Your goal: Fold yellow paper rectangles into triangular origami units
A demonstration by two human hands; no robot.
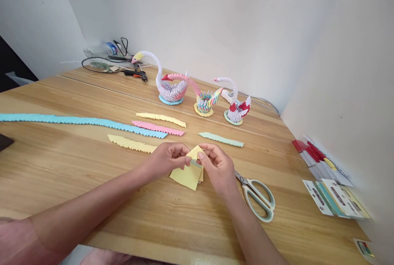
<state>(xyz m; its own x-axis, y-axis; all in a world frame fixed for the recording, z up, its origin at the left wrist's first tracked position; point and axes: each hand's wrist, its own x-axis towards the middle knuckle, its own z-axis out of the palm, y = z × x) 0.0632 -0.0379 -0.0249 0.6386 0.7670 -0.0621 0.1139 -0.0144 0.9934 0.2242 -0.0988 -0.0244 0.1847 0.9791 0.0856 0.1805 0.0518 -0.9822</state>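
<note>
Between my hands, above the table, is a small yellow folded paper (195, 152) with a peak at its top. My left hand (168, 159) pinches its left side between thumb and fingers. On the right side, my right hand (217, 164) grips it the same way, thumb on the near face. Directly below lie yellow paper sheets (187, 177), partly covered by the hands. A chain of folded yellow pieces (131, 142) reaches behind my left hand. Scissors (258, 199) with pale handles lie beside my right forearm, their blades partly hidden.
Blue (80, 122), pink (158, 128) and pale green (221, 138) folded-paper chains lie farther back, with another yellow chain (160, 118). Behind stand three paper swans (174, 92). A glue gun (135, 74) rests at back left; paper packs (335, 199) lie at right.
</note>
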